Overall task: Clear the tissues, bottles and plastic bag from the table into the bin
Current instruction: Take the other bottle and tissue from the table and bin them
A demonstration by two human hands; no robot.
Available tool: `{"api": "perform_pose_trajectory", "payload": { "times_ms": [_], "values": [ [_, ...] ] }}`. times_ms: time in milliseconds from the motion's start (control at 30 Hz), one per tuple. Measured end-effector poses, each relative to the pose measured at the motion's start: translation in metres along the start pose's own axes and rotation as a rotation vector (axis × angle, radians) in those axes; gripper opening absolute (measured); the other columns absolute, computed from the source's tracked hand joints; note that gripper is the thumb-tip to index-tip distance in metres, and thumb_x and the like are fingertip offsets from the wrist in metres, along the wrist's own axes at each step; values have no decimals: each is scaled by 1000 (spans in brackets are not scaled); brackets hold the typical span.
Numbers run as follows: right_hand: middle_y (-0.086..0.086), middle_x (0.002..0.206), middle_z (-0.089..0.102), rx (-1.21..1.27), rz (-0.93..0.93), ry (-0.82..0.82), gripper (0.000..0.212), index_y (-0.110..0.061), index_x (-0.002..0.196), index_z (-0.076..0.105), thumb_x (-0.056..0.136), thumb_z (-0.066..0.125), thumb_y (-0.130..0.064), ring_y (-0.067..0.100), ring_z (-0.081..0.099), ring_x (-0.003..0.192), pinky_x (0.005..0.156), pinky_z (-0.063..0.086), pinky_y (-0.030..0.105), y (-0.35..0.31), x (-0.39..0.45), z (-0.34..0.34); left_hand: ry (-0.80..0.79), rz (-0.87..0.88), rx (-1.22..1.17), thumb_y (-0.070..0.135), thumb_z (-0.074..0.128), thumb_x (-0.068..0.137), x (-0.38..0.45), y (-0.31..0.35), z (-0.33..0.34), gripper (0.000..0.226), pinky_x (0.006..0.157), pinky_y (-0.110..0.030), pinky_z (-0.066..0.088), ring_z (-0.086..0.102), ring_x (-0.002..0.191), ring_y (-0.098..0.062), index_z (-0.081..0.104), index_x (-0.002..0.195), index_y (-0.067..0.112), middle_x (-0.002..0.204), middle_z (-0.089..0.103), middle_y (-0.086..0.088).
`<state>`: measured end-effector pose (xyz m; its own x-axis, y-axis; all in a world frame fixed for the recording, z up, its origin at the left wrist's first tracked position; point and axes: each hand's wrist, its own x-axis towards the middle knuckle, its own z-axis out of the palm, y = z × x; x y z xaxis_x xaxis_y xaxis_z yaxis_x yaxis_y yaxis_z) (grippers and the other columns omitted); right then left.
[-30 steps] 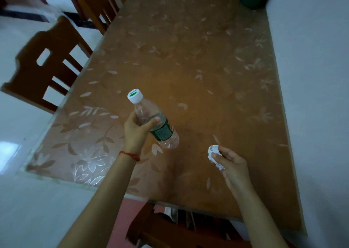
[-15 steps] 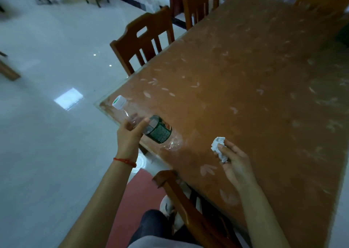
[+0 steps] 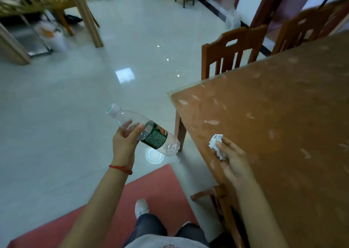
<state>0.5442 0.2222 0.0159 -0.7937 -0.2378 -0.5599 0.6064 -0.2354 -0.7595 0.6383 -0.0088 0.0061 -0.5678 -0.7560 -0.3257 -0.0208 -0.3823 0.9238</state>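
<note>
While the left hand (image 3: 125,140) wraps its fingers around the upper body of a clear plastic bottle (image 3: 145,130), the bottle lies tilted in the air over the pale tiled floor (image 3: 56,106), white cap (image 3: 113,111) pointing up and away to the left, base lower and toward the worktop (image 3: 273,124). A dark green label (image 3: 155,136) rings its middle, and it looks empty (or nearly so; I cannot tell for sure). A red string bracelet (image 3: 120,168) circles that wrist.

The right hand (image 3: 234,162) pinches a crumpled white tissue (image 3: 217,146) between thumb and fingertips, held just above the near corner of the worktop; whether the tissue touches the surface I cannot tell. The worktop is brown with a faint leaf pattern under a clear cover.

A wooden chair (image 3: 232,49) stands pushed against the worktop's far-left edge, another (image 3: 306,28) beyond it, blurred. Below, the person's dark trousers and one white shoe (image 3: 141,207) stand on a red mat (image 3: 151,187). A round clear lid-like disc (image 3: 154,156) lies on the floor beneath the bottle's base.
</note>
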Motion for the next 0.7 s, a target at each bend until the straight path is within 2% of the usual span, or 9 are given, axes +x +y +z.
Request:
{"api": "perform_pose_trajectory", "payload": {
  "times_ms": [67, 233, 300, 400, 533, 700],
  "values": [
    [10, 90, 65, -12, 25, -35, 17, -9, 92, 64, 83, 58, 4, 10, 65, 66, 58, 55, 18, 11, 8, 34, 54, -9, -17, 6, 61, 85, 12, 5, -30, 42, 79, -24, 51, 61, 88, -12, 47, 124, 4, 100, 60, -3],
    [7, 82, 63, -77, 97, -113, 17, -6, 88, 61, 84, 55, 8, 14, 60, 67, 53, 53, 15, 41, 22, 122, 184, -29, -55, 7, 60, 85, 44, 19, -101, 42, 78, -21, 51, 59, 93, -16, 46, 125, 4, 107, 58, -10],
    [9, 90, 63, -103, 124, -143, 17, -4, 95, 61, 83, 56, 8, 17, 61, 75, 54, 53, 15, 55, 29, 153, 227, -31, -62, 8, 59, 86, 58, 24, -127, 43, 75, -18, 52, 59, 95, -17, 45, 126, 4, 109, 57, -11],
    [12, 99, 61, -127, 172, -158, 24, -1, 106, 58, 83, 57, 7, 21, 61, 87, 54, 53, 15, 73, 40, 193, 271, -41, -71, 7, 59, 85, 79, 32, -160, 45, 80, -24, 50, 58, 99, -21, 45, 128, 2, 112, 57, -13],
    [8, 88, 62, -211, 173, -169, 16, -5, 93, 61, 83, 58, 7, 15, 60, 76, 53, 52, 14, 90, 49, 238, 303, -46, -61, 7, 60, 85, 108, 41, -193, 44, 81, -26, 48, 59, 97, -20, 46, 127, 4, 109, 59, -12],
    [8, 90, 62, -289, 191, -149, 19, -10, 87, 59, 81, 60, 8, 17, 60, 78, 54, 53, 13, 97, 73, 279, 345, -61, -27, 11, 63, 84, 147, 46, -211, 44, 83, -29, 46, 60, 95, -17, 49, 125, 7, 112, 61, -12]
  ]
}}
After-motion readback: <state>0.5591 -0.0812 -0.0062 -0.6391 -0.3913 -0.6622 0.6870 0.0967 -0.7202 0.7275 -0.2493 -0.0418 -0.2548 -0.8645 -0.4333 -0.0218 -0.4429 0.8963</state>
